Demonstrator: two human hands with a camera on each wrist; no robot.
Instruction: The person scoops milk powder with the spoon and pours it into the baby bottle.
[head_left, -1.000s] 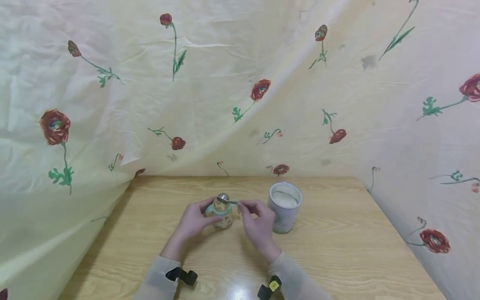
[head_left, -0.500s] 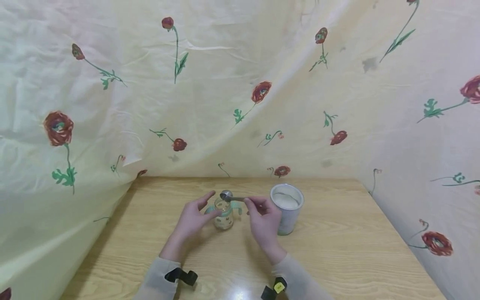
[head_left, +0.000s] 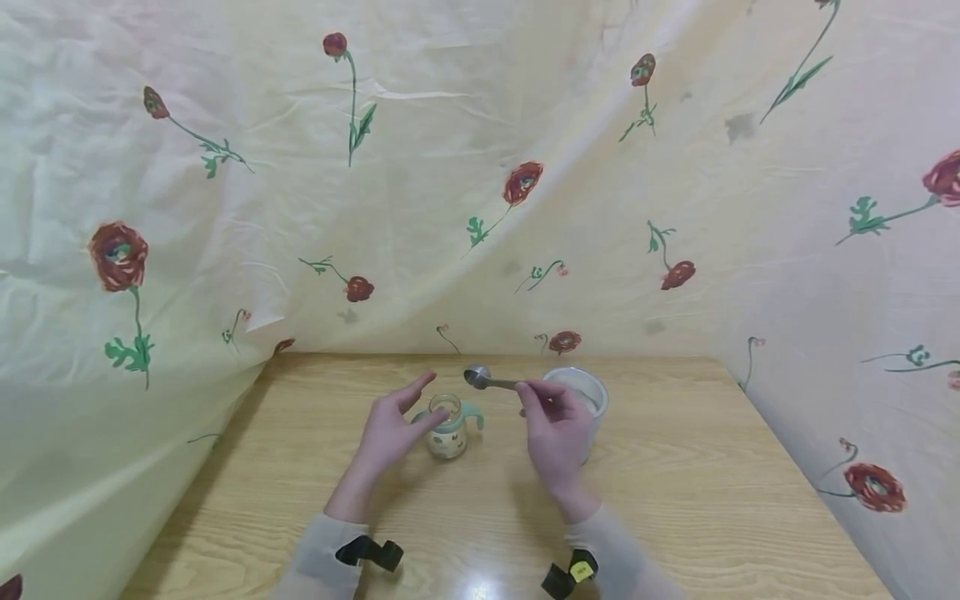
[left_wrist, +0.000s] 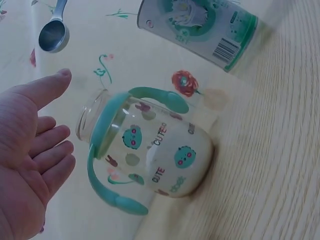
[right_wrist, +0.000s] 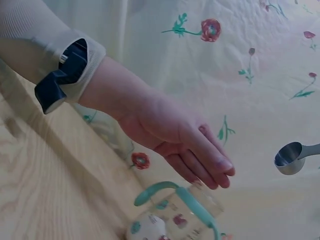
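My right hand [head_left: 558, 433] pinches the handle of a metal measuring spoon [head_left: 477, 377], raised above the table in front of a tall white can. The spoon's bowl [left_wrist: 54, 36] looks empty in the left wrist view. Lidless and upright, a clear baby bottle [head_left: 447, 443] with mint-green handles and printed cartoon faces stands on the table; something whitish shows in its lower part. Beside the bottle's mouth my left hand [head_left: 390, 433] is held with fingers extended and thumb apart, gripping nothing. The right wrist view shows the left hand [right_wrist: 175, 130] over the bottle [right_wrist: 175, 220].
The open can [head_left: 597, 412] of white powder stands right of the bottle, partly hidden behind my right hand. A light wooden table [head_left: 675, 475] lies under everything. Flower-printed cloth [head_left: 420, 208] hangs at the back and both sides.
My right hand has carried the measuring spoon from over the bottle's mouth up and right, toward the can. The left hand's fingers have come away from the bottle.
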